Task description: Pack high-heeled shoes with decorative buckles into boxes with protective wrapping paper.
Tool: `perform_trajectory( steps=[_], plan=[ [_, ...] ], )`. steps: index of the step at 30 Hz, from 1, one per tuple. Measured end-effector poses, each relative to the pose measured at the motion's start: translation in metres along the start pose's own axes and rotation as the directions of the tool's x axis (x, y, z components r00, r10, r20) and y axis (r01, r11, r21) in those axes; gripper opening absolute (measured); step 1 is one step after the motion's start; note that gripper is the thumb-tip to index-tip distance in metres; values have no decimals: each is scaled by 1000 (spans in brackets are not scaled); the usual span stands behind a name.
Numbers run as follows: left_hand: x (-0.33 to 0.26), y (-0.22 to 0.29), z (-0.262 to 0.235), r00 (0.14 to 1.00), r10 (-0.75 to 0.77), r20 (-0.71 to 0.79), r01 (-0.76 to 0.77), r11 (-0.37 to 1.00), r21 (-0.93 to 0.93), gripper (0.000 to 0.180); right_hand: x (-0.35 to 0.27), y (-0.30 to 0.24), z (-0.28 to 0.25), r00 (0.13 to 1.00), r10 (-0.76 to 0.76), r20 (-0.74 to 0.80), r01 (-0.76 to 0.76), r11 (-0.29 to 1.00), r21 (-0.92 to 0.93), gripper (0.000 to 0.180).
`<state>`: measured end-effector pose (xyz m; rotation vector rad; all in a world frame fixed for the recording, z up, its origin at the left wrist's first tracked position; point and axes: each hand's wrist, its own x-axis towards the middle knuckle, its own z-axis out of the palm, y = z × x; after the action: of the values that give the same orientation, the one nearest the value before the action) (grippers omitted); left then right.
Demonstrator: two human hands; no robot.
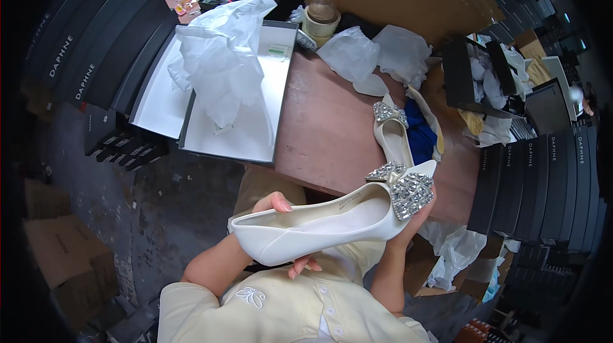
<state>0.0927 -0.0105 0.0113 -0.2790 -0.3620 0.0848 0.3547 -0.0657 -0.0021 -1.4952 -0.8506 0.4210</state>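
Observation:
I hold a white pointed flat shoe (319, 227) with a jewelled silver bow (403, 188) on its toe, sideways in front of my chest. My left hand (284, 231) grips the heel end, thumb on the rim and fingers under the sole. My right hand (408, 225) supports the toe end from below, mostly hidden by the shoe. A second matching shoe (393, 131) with the same kind of bow lies on the brown table (325, 132) just beyond.
An open white shoe box (255, 126) with crumpled white tissue paper (220, 56) sits at the table's left. A yellow-capped jar (324, 1), more tissue (373, 56) and a blue cloth (420, 135) lie further back. Stacks of black shoe boxes (543, 183) stand on both sides; cardboard boxes (60, 247) rest on the floor.

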Motion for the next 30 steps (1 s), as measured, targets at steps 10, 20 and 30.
perform_trajectory(
  steps=[10, 20, 30],
  plan=[
    [-11, -11, -12, 996, -4, 87, 1, 1000, 31, 75, 10, 34, -9, 985, 154, 72, -160, 983, 86, 62],
    [-16, -20, -20, 959, -36, 282, 17, 997, 69, 72, 29, 43, -2, 994, -1, 108, -4, 999, 45, 78],
    [-26, -30, -10, 967, 65, 247, -109, 980, 168, 71, 22, 16, -7, 988, 51, 145, -45, 998, -39, 58]
  ],
)
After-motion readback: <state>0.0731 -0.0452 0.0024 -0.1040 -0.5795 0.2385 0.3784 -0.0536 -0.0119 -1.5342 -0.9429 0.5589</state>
